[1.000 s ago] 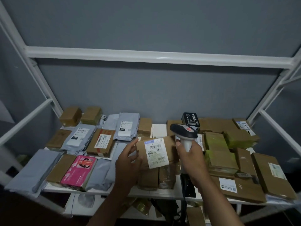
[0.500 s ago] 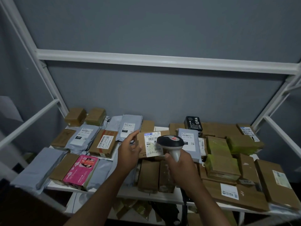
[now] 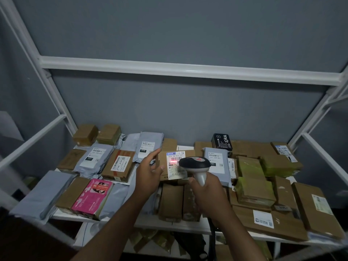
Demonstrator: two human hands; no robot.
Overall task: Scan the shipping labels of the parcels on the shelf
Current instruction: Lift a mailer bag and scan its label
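A white metal shelf [image 3: 175, 226] stands against a grey wall, and many parcels lie on it. In the middle of the shelf there is a brown cardboard box [image 3: 176, 164] with a white shipping label [image 3: 176, 165] on its top face. A small red light spot is visible on the label, close to the barcode.

The left hand [image 3: 149, 173] is at the left side of this box. Its fingers are spread apart and almost straight; the index finger points to the far side, and the thumb touches the left edge of the box. The hand does not close around the box.

The right hand [image 3: 208, 193] holds a barcode scanner [image 3: 195, 167] by its light handle, with the fingers curled tightly around it. The dark head of the scanner is just above the right part of the label and covers a little of it. A dark cable [image 3: 211, 240] hangs down from the handle, in front of the near edge of the shelf.

To the right of the box lies a grey mailer bag [image 3: 218, 162] with its own label. On the near left lies a pink package [image 3: 92, 197], and at the far side there is a small black box [image 3: 221, 141] with white characters. On the right side several brown boxes are stacked, some with green tape.
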